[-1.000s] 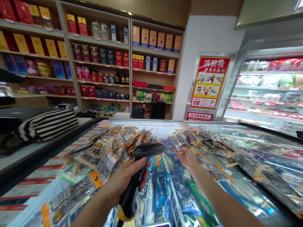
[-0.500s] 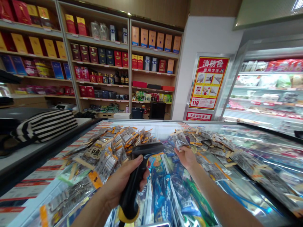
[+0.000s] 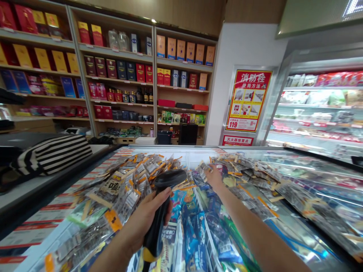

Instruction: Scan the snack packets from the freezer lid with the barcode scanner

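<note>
My left hand (image 3: 146,223) is wrapped around the handle of a black and yellow barcode scanner (image 3: 156,226), whose wide head points away from me. A small clear snack packet (image 3: 202,170) with grey-brown contents is in my right hand (image 3: 214,180), its fingers closed on one edge and partly hidden behind the hand. To the left, similar packets (image 3: 127,189) with orange edges lie heaped on the chest freezer. Another heap of these packets (image 3: 244,166) spreads to the right of my right hand. Blue ice cream packages (image 3: 194,234) lie in the freezer below both hands.
White wire dividers (image 3: 208,241) split the freezer's inside. Its glass lid (image 3: 306,177) covers the right side. A striped cloth item (image 3: 56,153) rests on the counter at left. Shelves of boxed goods (image 3: 121,70) stand behind, and a lit chilled cabinet (image 3: 320,102) is at right.
My right hand has moved slightly left and farther up with the snack packet, now tilted differently. The barcode scanner has shifted a little left and its head has turned.
</note>
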{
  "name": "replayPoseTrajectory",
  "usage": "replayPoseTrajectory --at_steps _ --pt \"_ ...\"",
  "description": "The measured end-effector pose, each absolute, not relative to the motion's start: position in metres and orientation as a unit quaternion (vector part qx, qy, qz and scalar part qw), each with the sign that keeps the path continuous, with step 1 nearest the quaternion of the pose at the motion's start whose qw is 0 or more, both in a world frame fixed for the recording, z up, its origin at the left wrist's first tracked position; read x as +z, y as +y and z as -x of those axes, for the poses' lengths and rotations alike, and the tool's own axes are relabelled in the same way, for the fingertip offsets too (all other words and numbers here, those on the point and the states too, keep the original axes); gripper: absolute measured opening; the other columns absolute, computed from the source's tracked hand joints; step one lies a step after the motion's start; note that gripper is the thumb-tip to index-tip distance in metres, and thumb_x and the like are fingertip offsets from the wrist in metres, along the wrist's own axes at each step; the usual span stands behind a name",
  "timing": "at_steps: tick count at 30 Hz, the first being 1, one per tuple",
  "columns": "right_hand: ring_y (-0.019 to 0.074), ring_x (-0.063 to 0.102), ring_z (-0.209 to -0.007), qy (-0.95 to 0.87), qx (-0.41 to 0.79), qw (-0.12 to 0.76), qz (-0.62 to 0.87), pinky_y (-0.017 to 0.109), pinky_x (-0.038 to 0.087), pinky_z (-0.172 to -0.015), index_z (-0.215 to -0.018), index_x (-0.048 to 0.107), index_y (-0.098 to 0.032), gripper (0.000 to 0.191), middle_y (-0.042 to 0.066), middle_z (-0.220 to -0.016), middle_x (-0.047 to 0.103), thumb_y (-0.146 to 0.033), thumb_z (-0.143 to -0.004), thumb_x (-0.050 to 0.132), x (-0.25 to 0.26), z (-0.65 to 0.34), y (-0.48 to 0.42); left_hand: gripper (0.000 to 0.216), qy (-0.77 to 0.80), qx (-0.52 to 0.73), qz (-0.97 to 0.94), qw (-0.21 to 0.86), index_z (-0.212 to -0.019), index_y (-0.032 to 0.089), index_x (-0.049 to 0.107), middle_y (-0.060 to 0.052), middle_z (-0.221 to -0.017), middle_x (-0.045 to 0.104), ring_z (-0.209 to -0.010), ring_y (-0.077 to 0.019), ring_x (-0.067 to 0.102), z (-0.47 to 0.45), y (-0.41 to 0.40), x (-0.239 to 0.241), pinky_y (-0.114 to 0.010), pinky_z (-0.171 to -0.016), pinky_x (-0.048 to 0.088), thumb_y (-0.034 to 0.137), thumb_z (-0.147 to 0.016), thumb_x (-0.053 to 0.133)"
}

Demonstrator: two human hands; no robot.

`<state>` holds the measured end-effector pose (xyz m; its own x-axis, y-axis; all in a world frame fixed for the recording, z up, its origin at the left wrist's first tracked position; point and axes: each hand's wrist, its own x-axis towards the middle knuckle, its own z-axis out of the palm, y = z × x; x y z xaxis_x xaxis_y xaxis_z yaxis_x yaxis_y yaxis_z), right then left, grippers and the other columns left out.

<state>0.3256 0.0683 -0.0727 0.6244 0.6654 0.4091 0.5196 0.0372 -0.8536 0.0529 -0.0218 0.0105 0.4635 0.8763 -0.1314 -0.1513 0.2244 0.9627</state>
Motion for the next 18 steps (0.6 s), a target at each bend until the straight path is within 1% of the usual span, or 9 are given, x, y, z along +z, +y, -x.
replayPoseTrajectory --at_steps 1,3,6,8,10,12,14,16,18 --pt "0.0265 0.053 -0.092 -0.424 0.056 0.562 0.708 0.040 0.039 -0.079 -0.097 0.050 -0.013 0.038 0.015 -0.094 0.059 -0.024 -0.062 0.049 -0.069 -0.322 0.074 0.031 0.362 0.363 -0.502 0.696 -0.058 0.015 0.048 0.002 -0.047 0.051 -0.038 -0.0072 0.043 -0.052 -0.020 0.009 -0.018 -0.037 0.034 0.045 -0.066 0.053" --pt "0.0270 0.046 -0.103 -0.457 0.046 0.511 0.726 0.039 0.033 -0.088 -0.096 0.053 -0.010 0.034 0.017 -0.101 0.056 -0.026 -0.067 0.044 -0.060 -0.310 0.083 0.031 0.363 0.354 -0.500 0.702 -0.059 0.016 0.049 0.002 -0.047 0.051 -0.038 -0.0076 0.043 -0.051 -0.018 0.008 -0.018 -0.037 0.034 0.046 -0.065 0.054" --pt "0.0234 0.048 -0.101 -0.542 0.063 0.439 0.714 0.035 0.033 -0.088 -0.089 0.058 -0.011 0.036 0.016 -0.098 0.058 -0.030 -0.078 0.030 -0.051 -0.283 0.094 0.029 0.364 0.358 -0.495 0.703 -0.064 0.016 0.050 0.003 -0.047 0.051 -0.038 -0.0075 0.044 -0.050 -0.019 0.009 -0.018 -0.037 0.034 0.045 -0.065 0.054" --pt "0.0203 0.051 -0.097 -0.586 0.084 0.419 0.689 0.032 0.036 -0.085 -0.086 0.060 -0.014 0.037 0.011 -0.093 0.061 -0.032 -0.080 0.028 -0.049 -0.263 0.100 0.029 0.370 0.360 -0.494 0.700 -0.063 0.016 0.051 0.003 -0.047 0.051 -0.038 -0.0071 0.043 -0.050 -0.020 0.010 -0.017 -0.037 0.034 0.044 -0.066 0.054" --pt "0.0177 0.050 -0.099 -0.618 0.103 0.410 0.663 0.029 0.036 -0.085 -0.093 0.058 -0.016 0.036 0.008 -0.098 0.060 -0.033 -0.080 0.029 -0.050 -0.247 0.104 0.029 0.376 0.367 -0.494 0.693 -0.061 0.015 0.050 0.002 -0.048 0.052 -0.039 -0.0070 0.044 -0.050 -0.022 0.012 -0.017 -0.038 0.034 0.044 -0.066 0.054" --pt "0.0164 0.046 -0.106 -0.619 0.108 0.422 0.654 0.028 0.034 -0.088 -0.106 0.052 -0.015 0.038 0.008 -0.111 0.054 -0.032 -0.080 0.030 -0.049 -0.242 0.104 0.029 0.379 0.373 -0.496 0.687 -0.058 0.015 0.050 0.001 -0.049 0.054 -0.039 -0.0070 0.044 -0.051 -0.023 0.014 -0.017 -0.038 0.035 0.043 -0.066 0.053" --pt "0.0173 0.042 -0.110 -0.589 0.093 0.431 0.678 0.028 0.032 -0.091 -0.114 0.046 -0.014 0.041 0.008 -0.119 0.047 -0.031 -0.079 0.033 -0.047 -0.251 0.096 0.029 0.377 0.373 -0.498 0.686 -0.058 0.015 0.050 0.000 -0.050 0.054 -0.039 -0.0070 0.044 -0.052 -0.024 0.015 -0.017 -0.038 0.035 0.043 -0.066 0.054" --pt "0.0201 0.045 -0.107 -0.572 0.077 0.405 0.710 0.031 0.033 -0.089 -0.108 0.052 -0.014 0.039 0.008 -0.114 0.052 -0.030 -0.075 0.040 -0.042 -0.276 0.077 0.027 0.376 0.372 -0.497 0.688 -0.059 0.016 0.050 0.002 -0.048 0.053 -0.038 -0.0071 0.044 -0.052 -0.025 0.016 -0.017 -0.037 0.035 0.041 -0.065 0.055" --pt "0.0227 0.051 -0.098 -0.582 0.072 0.365 0.723 0.033 0.035 -0.087 -0.094 0.061 -0.017 0.031 0.007 -0.101 0.061 -0.026 -0.066 0.051 -0.034 -0.313 0.047 0.026 0.377 0.367 -0.495 0.692 -0.059 0.016 0.050 0.003 -0.046 0.052 -0.037 -0.0073 0.043 -0.053 -0.026 0.016 -0.017 -0.036 0.035 0.041 -0.064 0.057"
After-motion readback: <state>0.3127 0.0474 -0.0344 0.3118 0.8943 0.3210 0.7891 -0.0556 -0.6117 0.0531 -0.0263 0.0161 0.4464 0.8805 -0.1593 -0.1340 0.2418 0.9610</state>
